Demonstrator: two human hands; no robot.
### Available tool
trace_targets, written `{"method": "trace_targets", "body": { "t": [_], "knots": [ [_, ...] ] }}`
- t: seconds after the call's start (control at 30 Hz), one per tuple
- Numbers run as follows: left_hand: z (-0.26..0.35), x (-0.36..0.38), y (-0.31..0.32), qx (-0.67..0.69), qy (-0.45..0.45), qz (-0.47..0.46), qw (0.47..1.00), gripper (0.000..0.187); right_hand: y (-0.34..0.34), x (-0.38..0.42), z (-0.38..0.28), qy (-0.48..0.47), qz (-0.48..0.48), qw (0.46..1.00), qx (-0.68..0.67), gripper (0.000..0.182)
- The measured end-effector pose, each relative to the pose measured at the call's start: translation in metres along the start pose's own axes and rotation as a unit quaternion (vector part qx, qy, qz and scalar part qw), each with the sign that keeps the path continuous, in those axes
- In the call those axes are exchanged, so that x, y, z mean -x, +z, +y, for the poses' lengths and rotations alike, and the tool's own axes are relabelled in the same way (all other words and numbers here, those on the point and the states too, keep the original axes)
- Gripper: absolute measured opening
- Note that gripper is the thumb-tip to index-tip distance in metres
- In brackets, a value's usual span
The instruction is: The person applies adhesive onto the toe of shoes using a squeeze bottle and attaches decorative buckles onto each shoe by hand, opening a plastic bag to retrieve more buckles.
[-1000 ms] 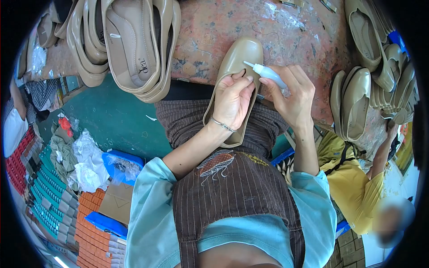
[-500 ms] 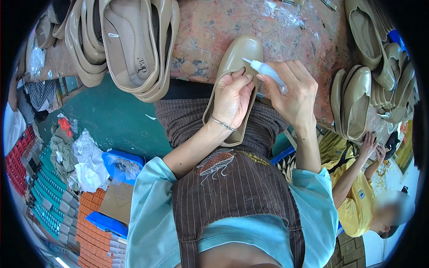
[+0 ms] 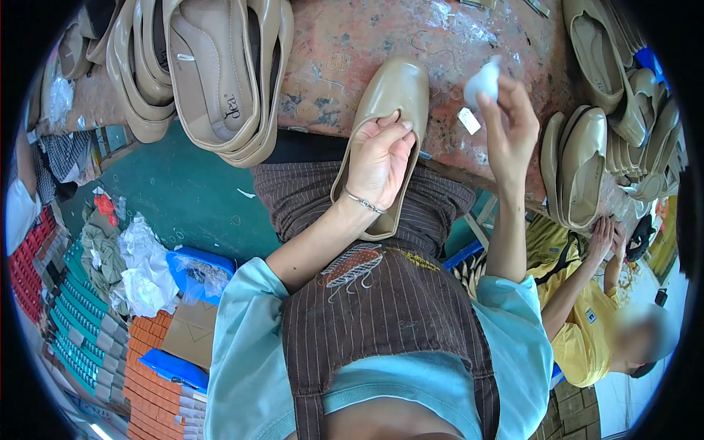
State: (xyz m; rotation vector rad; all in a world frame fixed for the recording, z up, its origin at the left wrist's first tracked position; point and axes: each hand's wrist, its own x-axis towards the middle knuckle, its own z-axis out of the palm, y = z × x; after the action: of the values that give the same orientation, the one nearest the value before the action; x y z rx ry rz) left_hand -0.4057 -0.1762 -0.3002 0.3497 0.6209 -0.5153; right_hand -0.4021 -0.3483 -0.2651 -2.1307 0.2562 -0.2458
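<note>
A glossy beige slip-on shoe [image 3: 400,84] lies toe-up across my lap and the table edge. My left hand [image 3: 378,165] grips it with fingers inside the opening, pinching the throat edge between thumb and fingertips. To the right, my right hand [image 3: 513,128] is raised over the table, its thumb and fingers around a small white squeeze bottle [image 3: 480,88]. The bottle is slightly blurred, with its narrow tip pointing away from me. Just below the bottle, close to my thumb, shows a small white tag [image 3: 468,120].
Nested beige shoes [image 3: 213,81] are stacked at the table's left, with more shoes [image 3: 587,161] on the right. The worn table [image 3: 323,88] carries scraps and a loose thread. A person in a yellow shirt [image 3: 579,330] works at lower right. A blue bin [image 3: 198,271] stands on the floor.
My right hand has moved the squeeze bottle away from the shoe's toe, up and to the right, turning its tip away. My left hand and the shoe have barely moved.
</note>
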Motion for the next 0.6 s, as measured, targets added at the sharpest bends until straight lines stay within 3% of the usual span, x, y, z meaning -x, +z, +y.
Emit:
{"method": "trace_targets", "body": {
  "t": [0.03,0.1,0.17,0.27,0.37,0.43,0.5,0.6],
  "knots": [
    [0.0,0.0,0.0,-0.001,-0.002,-0.003,1.0,0.012,0.004,-0.008,0.007,-0.002,0.046,0.997,-0.055,0.018],
    [0.0,0.0,0.003,0.001,0.006,-0.004,1.0,0.012,0.014,-0.027,0.016,-0.02,0.061,0.998,-0.016,0.021],
    [0.001,0.002,0.009,-0.006,0.012,-0.005,1.0,0.011,0.024,-0.04,0.03,-0.029,0.066,0.992,0.103,0.023],
    [0.002,0.002,0.011,-0.018,0.015,0.009,1.0,0.012,0.033,-0.049,0.038,-0.092,0.059,0.99,0.09,0.024],
    [0.003,0.002,0.011,-0.008,0.001,0.017,1.0,0.012,0.022,-0.049,0.048,-0.086,0.085,0.991,0.054,0.031],
    [0.004,0.001,0.011,-0.012,-0.003,0.024,1.0,0.012,0.008,-0.067,0.056,-0.106,0.114,0.98,0.126,0.038],
    [0.003,0.0,0.006,-0.005,-0.002,0.006,1.0,0.013,0.001,-0.095,0.059,-0.218,0.115,0.938,0.245,0.037],
    [0.004,-0.001,0.004,0.011,-0.009,-0.004,1.0,0.014,0.002,-0.116,0.061,-0.259,0.092,0.92,0.279,0.031]
  ]
}}
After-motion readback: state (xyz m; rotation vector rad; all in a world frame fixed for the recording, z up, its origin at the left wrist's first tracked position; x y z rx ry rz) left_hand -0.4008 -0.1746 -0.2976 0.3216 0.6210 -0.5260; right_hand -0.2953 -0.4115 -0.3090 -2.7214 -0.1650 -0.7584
